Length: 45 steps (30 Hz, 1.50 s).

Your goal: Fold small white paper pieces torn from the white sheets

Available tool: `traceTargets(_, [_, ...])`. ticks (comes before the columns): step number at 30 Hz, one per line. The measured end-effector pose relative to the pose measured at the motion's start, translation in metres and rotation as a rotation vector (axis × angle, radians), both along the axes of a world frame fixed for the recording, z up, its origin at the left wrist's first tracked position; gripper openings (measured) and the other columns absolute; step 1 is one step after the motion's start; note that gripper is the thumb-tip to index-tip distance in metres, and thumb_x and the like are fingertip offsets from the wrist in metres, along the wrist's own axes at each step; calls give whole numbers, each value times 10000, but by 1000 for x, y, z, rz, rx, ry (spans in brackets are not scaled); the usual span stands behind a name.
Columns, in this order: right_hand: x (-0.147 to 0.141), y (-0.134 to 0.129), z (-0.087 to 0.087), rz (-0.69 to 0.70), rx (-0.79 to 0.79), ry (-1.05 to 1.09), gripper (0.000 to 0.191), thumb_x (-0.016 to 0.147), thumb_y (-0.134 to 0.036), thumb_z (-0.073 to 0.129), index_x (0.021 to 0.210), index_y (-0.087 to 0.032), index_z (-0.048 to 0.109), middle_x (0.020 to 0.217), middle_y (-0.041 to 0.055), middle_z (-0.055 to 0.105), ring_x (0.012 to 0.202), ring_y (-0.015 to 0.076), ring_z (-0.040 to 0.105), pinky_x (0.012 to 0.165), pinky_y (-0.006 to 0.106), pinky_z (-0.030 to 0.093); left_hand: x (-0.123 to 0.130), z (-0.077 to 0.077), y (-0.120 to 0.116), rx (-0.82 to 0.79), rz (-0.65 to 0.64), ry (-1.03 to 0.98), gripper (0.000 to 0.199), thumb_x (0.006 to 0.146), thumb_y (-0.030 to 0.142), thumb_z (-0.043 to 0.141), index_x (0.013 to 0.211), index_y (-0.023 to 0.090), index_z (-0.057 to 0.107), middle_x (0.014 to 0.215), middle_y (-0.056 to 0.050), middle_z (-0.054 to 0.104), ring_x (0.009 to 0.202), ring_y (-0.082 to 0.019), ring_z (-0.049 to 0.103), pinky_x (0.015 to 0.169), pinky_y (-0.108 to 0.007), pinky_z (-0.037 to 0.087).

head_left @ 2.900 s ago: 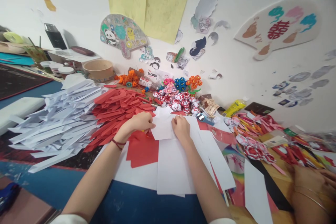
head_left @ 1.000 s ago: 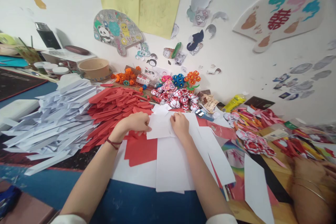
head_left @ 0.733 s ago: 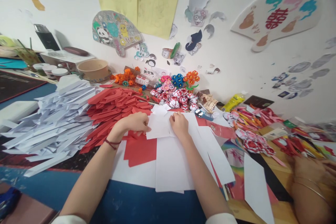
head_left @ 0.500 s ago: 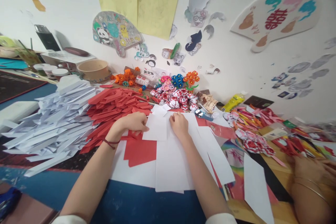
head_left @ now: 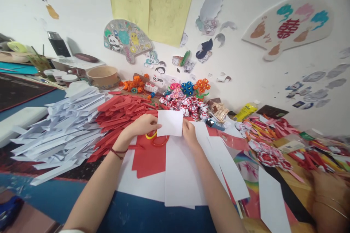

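A small white paper piece [head_left: 170,123] is held up between my two hands, above larger white sheets [head_left: 180,174]. My left hand [head_left: 144,124] pinches its left edge, fingers closed. At its right edge my right hand [head_left: 189,131] grips it with curled fingers. Scissors with red and yellow handles [head_left: 160,141] lie partly hidden under the paper and my left hand, on red paper [head_left: 150,158]. Folded red strips [head_left: 123,116] are piled to the left, and folded white strips [head_left: 65,127] lie beyond them.
Paper flowers [head_left: 188,103], a wooden bowl [head_left: 102,76] and jars [head_left: 69,79] stand along the wall. A smartwatch [head_left: 213,123] lies right of my right hand. Another person's hand [head_left: 328,189] is at the right edge, near colourful strips [head_left: 279,127].
The small white piece has been lifted and is now held at both edges. My right hand has closed on it. The scissors handles have come into view. The camera view has shifted slightly.
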State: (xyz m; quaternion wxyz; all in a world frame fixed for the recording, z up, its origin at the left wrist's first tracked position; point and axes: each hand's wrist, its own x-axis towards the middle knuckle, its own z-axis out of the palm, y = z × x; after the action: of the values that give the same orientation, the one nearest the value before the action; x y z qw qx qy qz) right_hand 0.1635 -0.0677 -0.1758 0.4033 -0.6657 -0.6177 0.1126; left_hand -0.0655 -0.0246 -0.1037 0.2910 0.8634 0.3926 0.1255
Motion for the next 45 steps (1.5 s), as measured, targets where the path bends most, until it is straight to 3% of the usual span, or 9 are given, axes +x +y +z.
traceTargets(3, [-5, -2, 5, 153, 5, 368, 675, 935, -564, 131, 986, -125, 642, 827, 101, 689, 682, 187, 612, 560, 253, 444, 3, -4, 4, 95, 71, 13, 365, 831, 401, 466, 569, 162, 552, 596, -25, 626, 567, -128, 540, 575, -222, 339])
traceTargets(5, [-8, -4, 8, 216, -2, 533, 625, 905, -610, 252, 958, -129, 648, 793, 97, 680, 634, 185, 601, 537, 258, 440, 6, -8, 7, 152, 118, 19, 340, 829, 397, 467, 603, 164, 567, 625, -27, 627, 589, -136, 539, 570, -226, 324])
traceTargets(9, [-9, -10, 10, 137, 0, 415, 392, 799, -539, 542, 778, -158, 632, 634, 24, 618, 563, 164, 546, 527, 245, 394, 18, -14, 5, 206, 229, -69, 245, 838, 353, 459, 765, 182, 618, 762, -38, 670, 678, -162, 575, 595, -231, 341])
traceTargets(15, [-12, -13, 10, -53, 44, 76, 408, 803, -456, 539, 510, -191, 435, 460, -34, 454, 485, 116, 409, 505, 234, 284, 37, -12, -12, 271, 406, -201, 245, 881, 337, 423, 886, 208, 631, 907, -51, 691, 829, -181, 605, 685, -236, 379])
traceTargets(20, [-18, -18, 15, 12, -23, 189, 419, 829, -486, 516, 530, -199, 455, 453, -26, 521, 446, 125, 486, 511, 235, 340, 41, -13, -14, 266, 364, -315, 428, 934, 429, 320, 809, 170, 637, 744, -21, 653, 695, -137, 557, 638, -222, 359])
traceTargets(26, [-24, -22, 20, 59, 7, 255, 398, 838, -469, 516, 549, -197, 494, 461, -15, 548, 443, 140, 537, 510, 233, 371, 44, -15, -11, -4, 147, -600, 409, 902, 458, 405, 967, 128, 638, 924, -42, 668, 795, -138, 578, 695, -213, 427])
traceTargets(30, [-24, -23, 20, -47, 3, 256, 371, 828, -431, 525, 541, -197, 501, 476, -7, 567, 454, 146, 540, 520, 238, 373, 46, -12, -16, -115, 99, -639, 459, 906, 505, 378, 982, 120, 616, 921, -47, 646, 807, -135, 571, 691, -213, 450])
traceTargets(39, [-26, -24, 16, -100, 64, 139, 342, 846, -396, 492, 575, -189, 520, 491, -12, 541, 479, 128, 468, 502, 234, 294, 49, -22, -17, -122, 52, -615, 420, 887, 484, 462, 1126, 156, 570, 1153, -95, 603, 744, -111, 604, 663, -231, 488])
traceTargets(45, [-31, -28, 18, -41, 63, 49, 292, 859, -374, 480, 704, -169, 618, 566, 2, 581, 515, 126, 464, 508, 228, 278, 52, -32, -12, 4, 109, -577, 396, 817, 449, 590, 1103, 175, 596, 1080, -83, 647, 819, -152, 623, 729, -258, 492])
